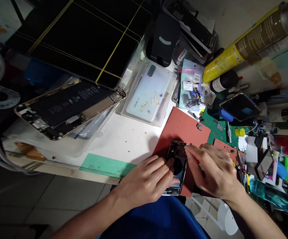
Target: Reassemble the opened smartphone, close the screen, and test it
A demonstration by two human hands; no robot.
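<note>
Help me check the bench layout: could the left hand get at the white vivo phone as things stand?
Probably yes: mostly white tabletop lies between the left hand and the vivo phone, though those fingers touch the opened phone beneath.

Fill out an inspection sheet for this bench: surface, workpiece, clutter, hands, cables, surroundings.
Surface: white tabletop, specked; red mat under the opened phone.
Workpiece: opened phone, innards exposed.
Clutter: second opened phone, banded black panel, Vivo-marked phone; loose parts on green mat; yellow can.
Hands: left hand over the opened phone; right hand at its far end, whether holding anything unclear.
Cables: grey cable at left edge of view.
Surroundings: tiled floor below.
</note>
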